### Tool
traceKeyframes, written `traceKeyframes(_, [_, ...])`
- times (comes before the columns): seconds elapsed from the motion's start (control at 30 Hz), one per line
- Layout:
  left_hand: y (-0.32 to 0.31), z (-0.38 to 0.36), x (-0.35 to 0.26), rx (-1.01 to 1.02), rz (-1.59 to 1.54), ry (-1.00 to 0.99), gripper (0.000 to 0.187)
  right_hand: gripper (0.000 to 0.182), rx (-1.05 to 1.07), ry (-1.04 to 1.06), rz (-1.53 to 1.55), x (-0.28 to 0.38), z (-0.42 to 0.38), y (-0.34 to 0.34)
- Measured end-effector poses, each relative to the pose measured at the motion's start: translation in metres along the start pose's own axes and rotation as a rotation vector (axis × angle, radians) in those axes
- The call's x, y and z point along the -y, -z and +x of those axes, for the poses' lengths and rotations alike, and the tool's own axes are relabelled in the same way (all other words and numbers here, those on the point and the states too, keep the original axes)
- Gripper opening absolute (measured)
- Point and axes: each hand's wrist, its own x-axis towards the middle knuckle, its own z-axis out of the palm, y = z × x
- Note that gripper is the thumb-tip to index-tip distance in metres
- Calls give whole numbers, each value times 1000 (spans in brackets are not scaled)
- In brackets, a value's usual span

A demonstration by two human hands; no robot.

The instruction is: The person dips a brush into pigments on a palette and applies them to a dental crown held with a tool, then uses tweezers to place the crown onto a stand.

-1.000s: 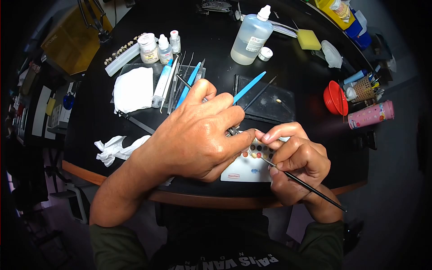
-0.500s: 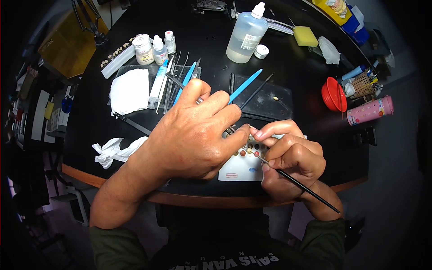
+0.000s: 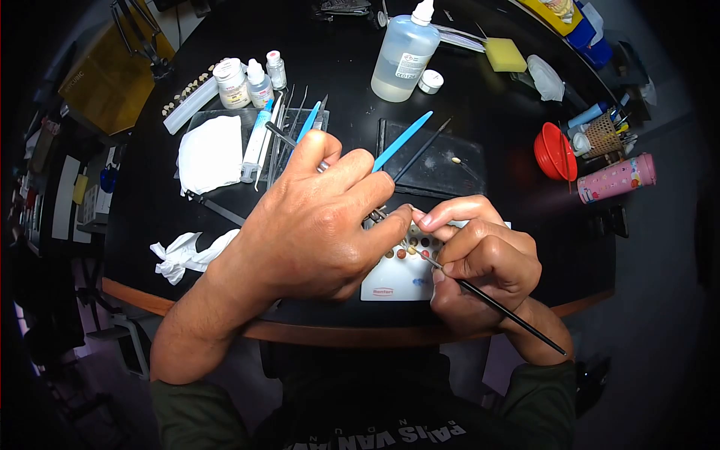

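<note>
My left hand (image 3: 322, 217) is closed, back upward, around a slim metal instrument (image 3: 324, 166) whose dark end sticks out past the index finger. Most of that instrument is hidden by the fingers. Pinched in my right hand (image 3: 487, 262) is a thin brush (image 3: 510, 315) with a black handle, its tip beside a small tooth-coloured piece (image 3: 412, 250) below my left fingers. The fingertips of both hands meet or nearly meet. Beneath them lies a white palette (image 3: 394, 279) with small round coloured spots, partly covered by the hands.
Behind the hands are a black slab (image 3: 442, 165), a blue-handled tool (image 3: 405, 140) and a large clear bottle (image 3: 405, 60). Folded white tissue (image 3: 210, 154) and small bottles stand left. On the right are a red bowl (image 3: 553, 154), a pink cylinder (image 3: 619, 178) and a yellow sponge (image 3: 505, 55).
The view has shifted slightly, so the table things appear a little further left. Both hands keep nearly the same pose and grip, with the brush tip still by the small piece.
</note>
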Motion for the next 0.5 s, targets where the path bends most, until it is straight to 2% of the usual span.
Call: traceKeyframes(0.5, [-1, 0, 0, -4, -15, 13, 36, 28, 19, -10, 7, -1, 0, 2])
